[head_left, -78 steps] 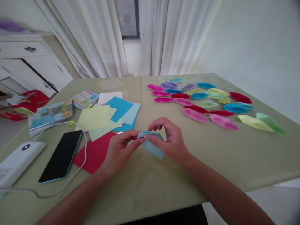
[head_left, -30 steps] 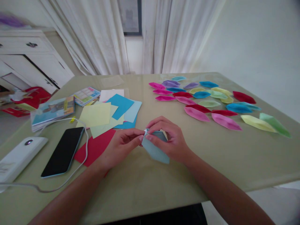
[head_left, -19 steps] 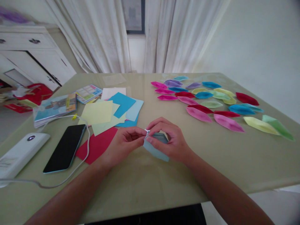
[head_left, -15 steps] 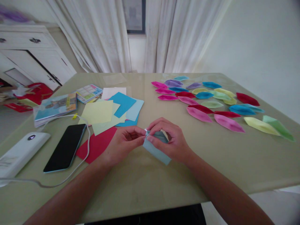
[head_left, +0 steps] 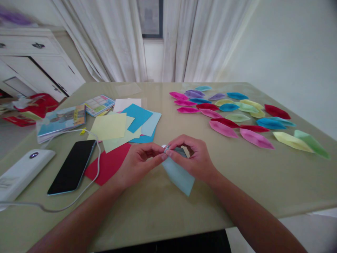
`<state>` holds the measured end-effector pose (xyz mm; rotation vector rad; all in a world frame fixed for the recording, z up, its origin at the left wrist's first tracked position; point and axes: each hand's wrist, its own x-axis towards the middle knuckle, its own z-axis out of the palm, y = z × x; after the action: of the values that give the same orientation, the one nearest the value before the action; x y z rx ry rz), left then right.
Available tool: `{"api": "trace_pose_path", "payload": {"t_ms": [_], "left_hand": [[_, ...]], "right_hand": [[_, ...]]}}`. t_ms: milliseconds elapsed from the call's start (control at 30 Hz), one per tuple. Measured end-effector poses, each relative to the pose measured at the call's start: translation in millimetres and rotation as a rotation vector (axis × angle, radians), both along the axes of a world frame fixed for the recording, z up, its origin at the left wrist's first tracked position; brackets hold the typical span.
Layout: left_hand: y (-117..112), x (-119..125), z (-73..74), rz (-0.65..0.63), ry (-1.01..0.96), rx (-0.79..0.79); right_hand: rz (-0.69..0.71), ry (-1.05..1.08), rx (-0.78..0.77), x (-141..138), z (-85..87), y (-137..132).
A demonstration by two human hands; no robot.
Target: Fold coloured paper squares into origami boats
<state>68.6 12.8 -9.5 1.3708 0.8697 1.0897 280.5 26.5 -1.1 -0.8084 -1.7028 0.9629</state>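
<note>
A pale blue sheet of folded paper (head_left: 180,174) is held up over the table between my two hands. My left hand (head_left: 140,160) pinches its upper left end with thumb and forefinger. Close against it, my right hand (head_left: 193,154) grips the same end, its thumb lying across the paper. The fingertips nearly meet and hide the exact fold there. The lower part of the paper hangs down toward me. Left of my left hand lies a red sheet of paper (head_left: 107,165), partly covered by that hand.
Several folded paper boat-like shapes, a pink one (head_left: 256,138) among them, spread across the right side. Loose coloured sheets (head_left: 109,125) overlap at left centre. Further left lie a black phone (head_left: 72,167), a white power bank (head_left: 25,175), a white cable (head_left: 99,160) and books (head_left: 61,121).
The pale blue paper has tilted, so more of its face shows and its lower corner hangs further down. Both hands keep their pinch at nearly the same spot.
</note>
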Motion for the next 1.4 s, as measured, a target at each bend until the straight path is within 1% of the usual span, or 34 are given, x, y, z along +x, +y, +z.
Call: {"api": "trace_pose_path", "payload": {"t_ms": [133, 267, 433, 533, 667, 800, 1033, 1233, 1400], "left_hand": [[0.6, -1.5, -3.6, 0.034, 0.023, 0.015], [0.2, -2.0, -2.3, 0.092, 0.099, 0.071], [-0.4, -1.0, 0.8, 0.147, 0.195, 0.153], [-1.0, -1.0, 1.3, 0.163, 0.216, 0.164], [-2.9, -1.8, 1.4, 0.169, 0.245, 0.198], [-3.1, -1.6, 1.8, 0.159, 0.261, 0.202], [-1.9, -0.4, 4.9, 0.131, 0.288, 0.245], [-3.1, -0.1, 2.4, 0.129, 0.261, 0.243], [-4.9, -1.4, 0.7, 0.108, 0.298, 0.306]], "right_hand": [[-0.017, -0.012, 0.008, -0.7, 1.6, -1.1], [-0.020, -0.003, -0.006, -1.1, 1.9, -1.0], [0.015, 0.092, -0.079, -2.5, 0.3, 1.1], [0.010, 0.092, -0.099, -2.8, 0.0, 1.6], [-0.024, 0.039, -0.063, -1.7, 2.5, 1.2], [0.011, -0.047, -0.013, -0.4, 5.6, 1.6], [0.005, -0.072, 0.074, -1.0, 5.0, 1.5], [0.017, -0.048, 0.067, -1.2, 4.6, 1.0], [0.037, -0.050, 0.028, -1.9, 5.2, 0.4]]}}
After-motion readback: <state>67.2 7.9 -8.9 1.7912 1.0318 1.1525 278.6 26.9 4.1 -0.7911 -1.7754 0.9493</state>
